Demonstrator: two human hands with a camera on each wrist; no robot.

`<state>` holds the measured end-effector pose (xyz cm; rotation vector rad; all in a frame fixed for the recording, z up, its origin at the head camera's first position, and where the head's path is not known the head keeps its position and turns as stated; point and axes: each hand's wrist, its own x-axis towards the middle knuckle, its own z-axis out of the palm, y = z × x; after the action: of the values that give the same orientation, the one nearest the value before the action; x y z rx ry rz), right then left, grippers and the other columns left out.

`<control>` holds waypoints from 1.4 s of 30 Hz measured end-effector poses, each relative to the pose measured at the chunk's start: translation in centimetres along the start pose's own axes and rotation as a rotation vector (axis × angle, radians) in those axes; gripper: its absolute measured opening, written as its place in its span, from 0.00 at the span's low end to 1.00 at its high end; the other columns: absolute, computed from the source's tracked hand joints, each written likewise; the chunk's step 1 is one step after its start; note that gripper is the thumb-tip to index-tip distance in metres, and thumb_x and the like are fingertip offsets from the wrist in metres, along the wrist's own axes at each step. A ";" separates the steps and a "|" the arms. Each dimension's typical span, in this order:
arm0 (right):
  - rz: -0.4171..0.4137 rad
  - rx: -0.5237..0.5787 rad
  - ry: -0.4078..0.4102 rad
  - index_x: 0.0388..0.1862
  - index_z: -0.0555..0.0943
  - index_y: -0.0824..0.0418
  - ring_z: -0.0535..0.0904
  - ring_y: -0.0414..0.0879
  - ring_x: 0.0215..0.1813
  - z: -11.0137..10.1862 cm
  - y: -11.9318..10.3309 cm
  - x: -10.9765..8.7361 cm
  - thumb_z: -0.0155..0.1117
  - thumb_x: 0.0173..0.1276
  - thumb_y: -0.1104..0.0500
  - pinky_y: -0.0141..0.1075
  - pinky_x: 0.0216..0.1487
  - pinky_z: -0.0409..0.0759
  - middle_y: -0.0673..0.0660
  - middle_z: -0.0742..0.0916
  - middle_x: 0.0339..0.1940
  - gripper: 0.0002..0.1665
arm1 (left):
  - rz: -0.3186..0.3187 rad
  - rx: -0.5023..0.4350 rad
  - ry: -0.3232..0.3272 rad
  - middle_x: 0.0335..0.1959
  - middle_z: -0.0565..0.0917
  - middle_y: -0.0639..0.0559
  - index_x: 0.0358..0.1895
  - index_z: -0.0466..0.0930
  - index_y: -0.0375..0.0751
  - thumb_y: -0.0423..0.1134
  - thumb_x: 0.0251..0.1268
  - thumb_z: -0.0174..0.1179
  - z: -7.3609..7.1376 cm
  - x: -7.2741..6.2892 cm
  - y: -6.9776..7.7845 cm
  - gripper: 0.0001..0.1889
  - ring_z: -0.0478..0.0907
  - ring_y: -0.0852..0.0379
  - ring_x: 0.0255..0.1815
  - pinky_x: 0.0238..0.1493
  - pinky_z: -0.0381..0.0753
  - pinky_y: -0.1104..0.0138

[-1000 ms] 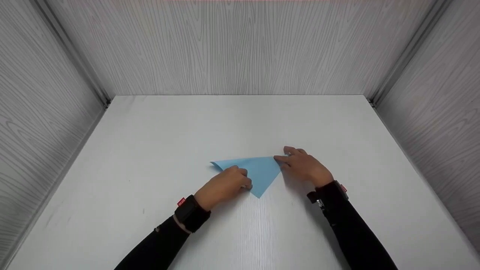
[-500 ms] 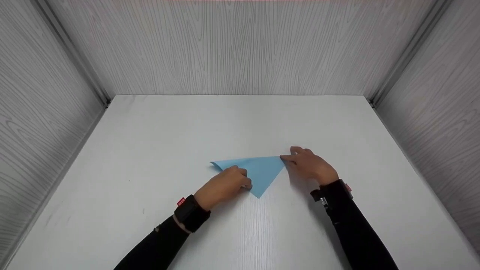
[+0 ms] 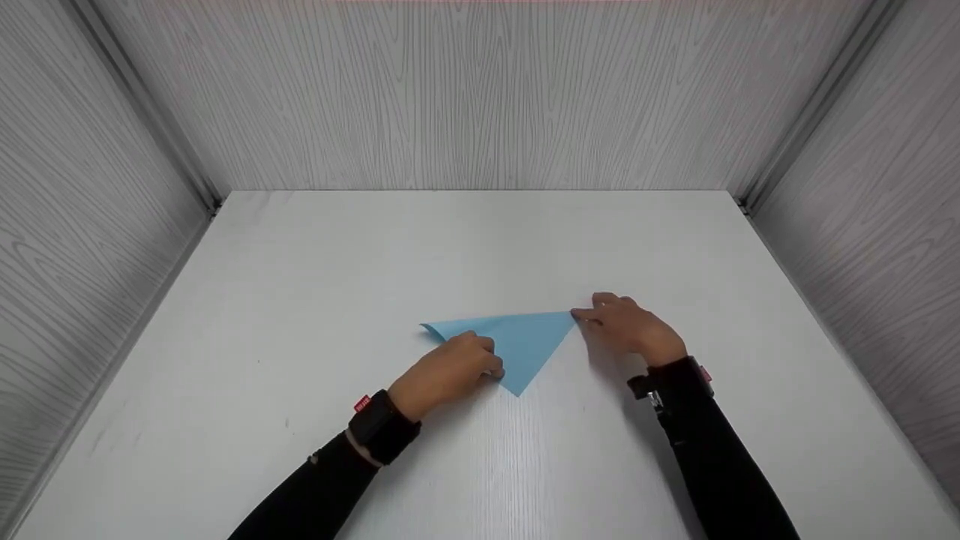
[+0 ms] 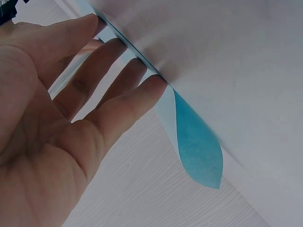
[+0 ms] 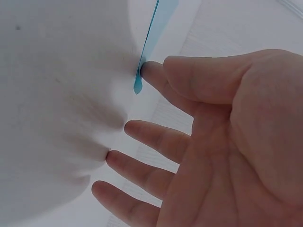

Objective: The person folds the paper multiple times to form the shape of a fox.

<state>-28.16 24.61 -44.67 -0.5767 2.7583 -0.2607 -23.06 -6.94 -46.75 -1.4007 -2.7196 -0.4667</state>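
A blue sheet of paper [image 3: 534, 341], folded into a triangle, lies with its long edge on the far side and a point toward me. My left hand [image 3: 448, 369] presses its fingertips on the left part of the paper. Just past those fingers, the left corner curls up, as the paper [image 4: 201, 142] shows in the left wrist view. With the index fingertip, my right hand [image 3: 631, 328] touches the far right corner. In the right wrist view, that narrow paper tip [image 5: 138, 86] sits at the index finger, while the other fingers spread beyond it over the table.
The white table [image 3: 337, 247] is bounded by a grey wood-grain back panel [image 3: 480, 97] and side panels [image 3: 82, 165] at left and right. Dark bands are strapped round both wrists.
My right hand has slid to the right along the paper's far edge, out to its right corner. The left hand and the paper have stayed in place.
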 end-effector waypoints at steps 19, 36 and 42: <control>0.013 0.069 -0.007 0.80 0.71 0.61 0.74 0.58 0.54 -0.6 1.3 -0.4 0.46 0.88 0.57 0.51 0.56 0.75 0.68 0.77 0.61 0.27 | -0.019 -0.017 0.007 0.37 0.88 0.48 0.45 0.95 0.42 0.19 0.65 0.67 0.0 -0.2 0.0 0.15 0.83 0.49 0.41 0.47 0.83 0.65; -0.067 0.062 0.127 0.84 0.65 0.63 0.60 0.71 0.82 -1.2 -2.9 -0.8 0.60 0.82 0.56 0.63 0.77 0.66 0.72 0.68 0.82 0.36 | -0.025 -0.011 -0.020 0.39 0.90 0.45 0.46 0.95 0.41 0.22 0.68 0.67 -0.3 -0.2 0.0 0.13 0.84 0.52 0.41 0.47 0.85 0.65; -0.226 -0.020 0.186 0.79 0.73 0.62 0.67 0.65 0.80 0.5 -5.7 -0.2 0.71 0.75 0.54 0.57 0.73 0.75 0.66 0.73 0.80 0.37 | -0.045 0.006 -0.046 0.41 0.91 0.45 0.48 0.95 0.42 0.25 0.69 0.69 -0.2 0.2 0.0 0.11 0.82 0.54 0.39 0.49 0.85 0.64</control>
<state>-25.76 19.51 -43.75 -0.9141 2.8745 -0.3549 -23.18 -6.87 -46.55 -1.3686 -2.7915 -0.4339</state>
